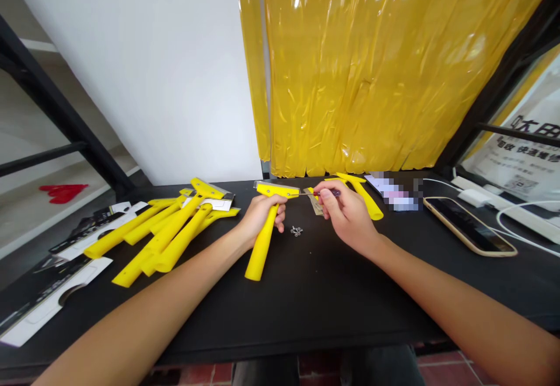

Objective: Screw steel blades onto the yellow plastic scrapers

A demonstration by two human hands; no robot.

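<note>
My left hand is closed around a yellow scraper just below its head, with the handle angled down toward me. A metal blade edge shows along the far side of that head. In my right hand a small screwdriver is pinched, its thin shaft pointing left to the right end of the scraper head. Whether the tip sits in a screw is too small to tell. Below, between my hands, lies a little cluster of small metal screws on the black table.
Several yellow scrapers are piled at left beside white and black cardboard sleeves. Behind my right hand lie another yellow scraper and flat blade packets. Farther right are a phone, white cables and a power strip.
</note>
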